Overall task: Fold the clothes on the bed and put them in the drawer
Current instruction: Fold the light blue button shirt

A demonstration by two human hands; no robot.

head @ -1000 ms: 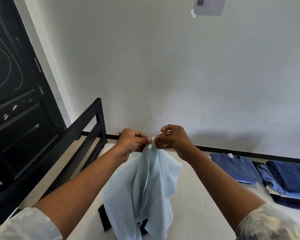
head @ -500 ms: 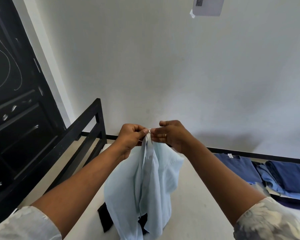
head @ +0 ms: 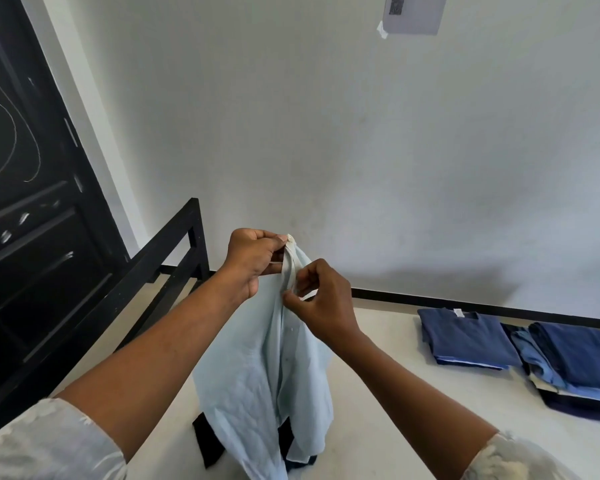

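Far to the left of the left hand (head: 253, 261) stands a black door (head: 32, 202). Between the door and that hand runs the black bed frame (head: 146, 271), its rail sloping up toward the wall.

The left hand is raised over the bed (head: 378, 393) with its fingers curled in, pinching the top end of a light blue shirt (head: 257, 375) between thumb and fingers. The shirt hangs straight down from this grip, bunched along its front edge. Its lower part reaches the bed below both forearms, where it lies over a dark garment (head: 207, 441) that shows at either side of the hem.

Just to the right of the left hand and a little lower, the right hand (head: 321, 299) pinches the same front edge between thumb and forefinger, its other fingers loosely bent. The two hands are close together but do not touch.

Well to the right of the right hand, near the wall, a folded navy shirt (head: 465, 337) lies flat on the bed. Just beyond it sits a stack of folded blue clothes (head: 575, 362). High above, a grey paper (head: 413, 12) with a square code is taped to the wall.
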